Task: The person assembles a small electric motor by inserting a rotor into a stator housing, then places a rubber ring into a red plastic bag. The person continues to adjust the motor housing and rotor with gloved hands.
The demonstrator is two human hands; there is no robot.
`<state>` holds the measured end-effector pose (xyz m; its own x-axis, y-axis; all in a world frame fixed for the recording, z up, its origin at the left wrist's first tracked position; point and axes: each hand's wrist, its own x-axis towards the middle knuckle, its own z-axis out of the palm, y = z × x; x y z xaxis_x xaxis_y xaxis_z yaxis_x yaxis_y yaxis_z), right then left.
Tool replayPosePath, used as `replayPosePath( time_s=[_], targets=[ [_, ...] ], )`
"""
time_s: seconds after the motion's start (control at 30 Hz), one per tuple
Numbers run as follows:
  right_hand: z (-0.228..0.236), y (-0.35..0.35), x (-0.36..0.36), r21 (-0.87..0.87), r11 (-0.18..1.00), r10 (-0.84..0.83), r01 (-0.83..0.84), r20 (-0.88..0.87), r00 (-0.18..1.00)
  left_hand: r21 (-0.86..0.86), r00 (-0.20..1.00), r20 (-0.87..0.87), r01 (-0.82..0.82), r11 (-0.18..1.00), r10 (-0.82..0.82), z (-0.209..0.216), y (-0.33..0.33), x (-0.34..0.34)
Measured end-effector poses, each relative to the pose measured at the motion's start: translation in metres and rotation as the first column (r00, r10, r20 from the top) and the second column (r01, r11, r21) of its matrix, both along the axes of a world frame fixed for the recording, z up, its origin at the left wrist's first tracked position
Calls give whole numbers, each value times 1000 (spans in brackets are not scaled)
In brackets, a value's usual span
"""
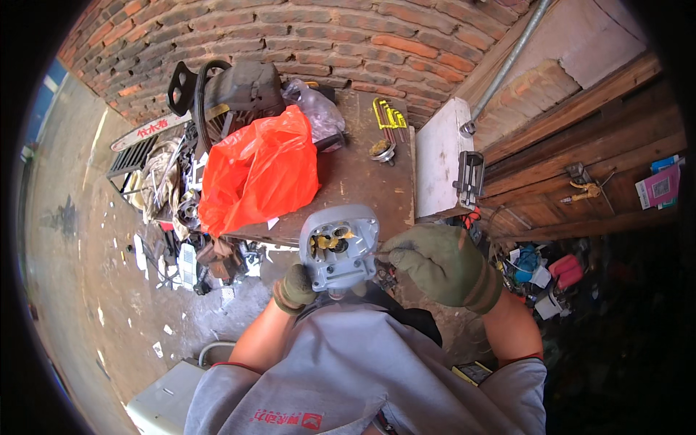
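A grey cast-metal engine part (341,246) with brass-coloured bits inside its open face is held upright in front of my chest. My left hand (295,288), in an olive glove, grips its lower left corner from underneath. My right hand (438,262), also gloved, is pinched at the part's right edge, fingertips touching it; whether they hold a small piece there I cannot tell. Both hands hover just in front of the near edge of a dark, stained workbench (355,177).
On the bench lie an orange plastic bag (257,170), a chainsaw (225,90), a clear bag (319,109), yellow hex keys (390,114) and a small round part (382,150). A white box (438,156) stands at its right. Scrap parts litter the floor left; brick wall behind.
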<state>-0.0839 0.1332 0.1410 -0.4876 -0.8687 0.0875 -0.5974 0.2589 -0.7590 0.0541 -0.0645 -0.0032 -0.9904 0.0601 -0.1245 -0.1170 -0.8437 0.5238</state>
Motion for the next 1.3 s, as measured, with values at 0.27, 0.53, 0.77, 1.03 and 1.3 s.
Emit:
replayPosePath(
  time_s=[0.27,0.53,0.77,1.03,1.3],
  targets=[
    [3,-4,-2,47,999,-2,-6,164,986,57,982,-188,34,998,-23,-25,-2,0],
    [16,-4,-10,245,969,-16,-40,220,975,-28,982,-134,127,992,-129,-19,-6,-5],
    [7,5,-18,100,975,211,-199,-139,967,-208,985,-64,145,967,-161,-19,-8,-5],
    [-1,15,-13,243,958,227,-152,-322,919,-128,987,32,162,978,-159,19,1,-16],
    [15,17,3,431,900,189,56,-504,843,-434,947,-302,-38,900,-106,30,7,-25]
  ],
)
